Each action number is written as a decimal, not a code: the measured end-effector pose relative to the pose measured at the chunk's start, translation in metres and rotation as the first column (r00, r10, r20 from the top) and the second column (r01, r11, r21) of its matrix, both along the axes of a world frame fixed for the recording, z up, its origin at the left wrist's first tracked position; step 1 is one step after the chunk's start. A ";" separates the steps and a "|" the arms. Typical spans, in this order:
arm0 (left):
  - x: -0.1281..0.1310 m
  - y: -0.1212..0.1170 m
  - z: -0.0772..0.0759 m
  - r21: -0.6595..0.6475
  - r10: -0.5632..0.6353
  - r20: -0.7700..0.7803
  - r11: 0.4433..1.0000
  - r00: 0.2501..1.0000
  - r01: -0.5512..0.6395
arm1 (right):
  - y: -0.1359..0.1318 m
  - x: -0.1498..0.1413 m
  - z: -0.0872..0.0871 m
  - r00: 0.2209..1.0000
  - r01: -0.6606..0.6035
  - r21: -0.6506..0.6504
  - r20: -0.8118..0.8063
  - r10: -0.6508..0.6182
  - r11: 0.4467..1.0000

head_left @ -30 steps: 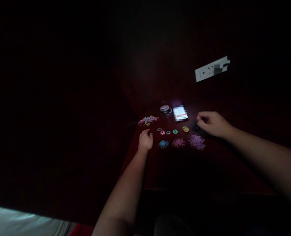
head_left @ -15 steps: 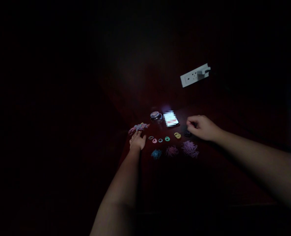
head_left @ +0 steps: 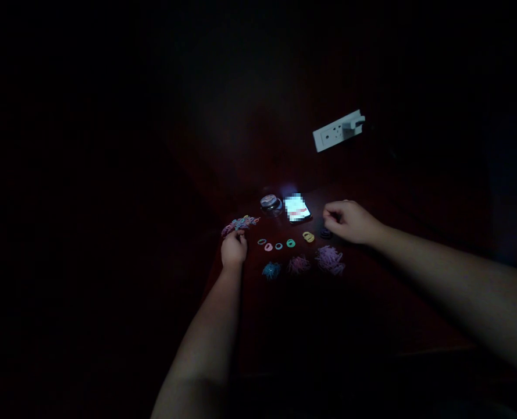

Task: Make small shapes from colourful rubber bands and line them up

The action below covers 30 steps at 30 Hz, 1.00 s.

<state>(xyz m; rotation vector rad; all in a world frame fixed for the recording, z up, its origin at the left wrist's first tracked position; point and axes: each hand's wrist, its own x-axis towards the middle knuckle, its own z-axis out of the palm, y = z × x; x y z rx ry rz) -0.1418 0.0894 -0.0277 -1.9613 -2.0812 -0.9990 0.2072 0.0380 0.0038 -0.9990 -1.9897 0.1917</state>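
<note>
At the near edge of a mixed pile of coloured hair ties [head_left: 241,223] is my left hand [head_left: 233,250], its fingers curled and pressed together; what they grip, if anything, is too small to see. My right hand [head_left: 349,221] is closed in a pinch above a small dark group of hair ties [head_left: 325,232], and its fingertips hide whatever is in them. Between the hands runs a row of hair ties: yellow [head_left: 308,237], green [head_left: 290,243], a pale blue one [head_left: 278,246], pink [head_left: 268,247] and a dark multicoloured one [head_left: 262,241].
Nearer me lie a blue pile [head_left: 271,270], a pink pile [head_left: 299,265] and a purple pile [head_left: 330,260] of hair ties. Behind the row are a lit phone [head_left: 297,208] and a round clear container [head_left: 271,203]. A socket strip [head_left: 338,131] with a plug is beyond. Surroundings are very dark.
My left hand's fingers, spread over the mixed pile before, are now curled in at its near edge. My right hand stays closed by the dark hair ties. The whole view has shifted slightly.
</note>
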 end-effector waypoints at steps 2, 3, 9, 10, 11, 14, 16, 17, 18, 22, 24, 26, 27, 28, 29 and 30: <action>-0.001 -0.001 0.001 0.059 -0.046 0.092 0.997 0.995 0.040 | 0.001 0.000 -0.001 1.000 0.011 -0.003 0.003 -0.011 1.000; -0.001 -0.002 0.002 0.093 -0.079 0.147 0.994 0.986 0.065 | 0.002 0.000 -0.002 1.000 0.015 -0.003 0.004 -0.015 1.000; 0.015 -0.005 0.015 0.204 -0.347 0.255 0.932 0.902 0.301 | 0.006 -0.004 -0.003 0.995 0.077 -0.025 0.063 -0.075 0.997; 0.021 -0.008 0.018 0.191 -0.392 0.226 0.916 0.892 0.354 | 0.006 -0.006 -0.002 0.992 0.092 -0.024 0.087 -0.089 0.995; 0.028 -0.011 0.022 0.182 -0.439 0.185 0.895 0.879 0.408 | 0.006 -0.007 -0.002 0.989 0.101 -0.023 0.113 -0.098 0.995; 0.050 -0.024 0.031 0.170 -0.533 0.048 0.838 0.845 0.519 | 0.005 -0.010 -0.001 0.981 0.096 -0.007 0.170 -0.094 0.995; 0.066 -0.035 0.036 0.153 -0.575 -0.004 0.808 0.818 0.569 | 0.002 -0.013 0.000 0.980 0.069 0.011 0.184 -0.069 0.998; 0.074 -0.041 0.038 0.158 -0.601 -0.009 0.789 0.799 0.594 | 0.001 -0.014 0.001 0.981 0.045 0.019 0.188 -0.048 0.999; 0.081 -0.046 0.039 0.172 -0.623 -0.012 0.770 0.783 0.615 | -0.001 -0.015 0.001 0.982 0.016 0.025 0.189 -0.020 1.000; 0.103 -0.064 0.041 0.158 -0.711 -0.044 0.689 0.702 0.708 | -0.007 -0.020 0.002 0.973 -0.158 -0.010 0.166 0.157 0.987; 0.108 -0.069 0.042 0.128 -0.737 -0.065 0.662 0.673 0.738 | -0.009 -0.023 0.003 0.961 -0.235 -0.032 0.139 0.237 0.971; 0.110 -0.072 0.042 0.113 -0.743 -0.076 0.656 0.665 0.746 | -0.010 -0.024 0.003 0.954 -0.270 -0.037 0.121 0.273 0.962; 0.111 -0.072 0.042 0.111 -0.742 -0.078 0.657 0.665 0.746 | -0.011 -0.025 0.003 0.954 -0.272 -0.039 0.120 0.275 0.961; 0.111 -0.073 0.042 0.114 -0.740 -0.080 0.658 0.667 0.744 | -0.011 -0.025 0.003 0.954 -0.268 -0.043 0.124 0.272 0.962; 0.111 -0.073 0.042 0.118 -0.739 -0.084 0.659 0.669 0.743 | -0.011 -0.026 0.003 0.956 -0.260 -0.048 0.130 0.264 0.964; 0.111 -0.073 0.042 0.123 -0.738 -0.089 0.658 0.669 0.743 | -0.011 -0.026 0.003 0.957 -0.250 -0.052 0.137 0.255 0.967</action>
